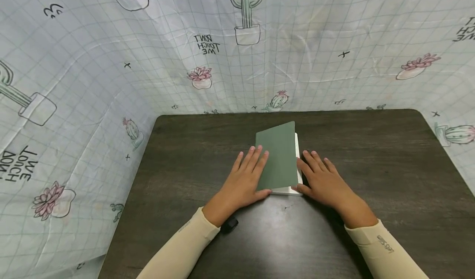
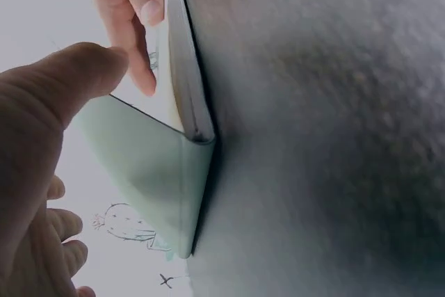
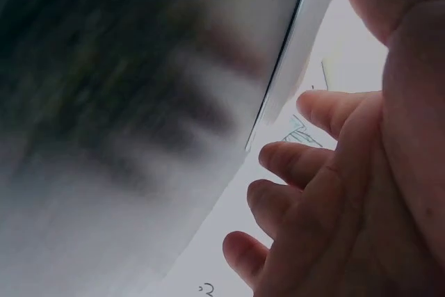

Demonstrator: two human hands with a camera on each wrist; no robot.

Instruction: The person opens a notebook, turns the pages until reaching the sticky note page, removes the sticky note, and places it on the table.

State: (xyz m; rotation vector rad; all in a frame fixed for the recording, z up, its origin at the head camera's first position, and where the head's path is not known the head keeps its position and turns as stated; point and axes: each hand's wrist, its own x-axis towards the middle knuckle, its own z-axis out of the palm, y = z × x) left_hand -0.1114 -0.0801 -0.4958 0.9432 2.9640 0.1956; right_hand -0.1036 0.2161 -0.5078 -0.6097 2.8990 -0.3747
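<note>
**Tilted cover, no firm grip that we can see**

We have a green book lying on the dark table, its front cover raised at an angle over white pages. The spine is on the book's left side, so the gap opens to the right.

At the book's left, the left hand is spread, its fingers straight and gripping nothing; the index overlaps the cover from above, though we can't tell if it presses. At the book's right edge, the right hand is also loosely extended, with its thumb by the near corner and its index finger by the opening. We see no closed hold there either (the left-wrist view puts those fingertips close to the pages).

Our main worry is the cover falling back, since nothing plainly clasps it; a slight withdrawal of whichever finger props it could do that. If the right fingers went in unevenly, we would expect a page to catch and crease at the near corner. A sideways push from the right, without the left hand braced at the spine, might slide or turn the whole book.
</note>
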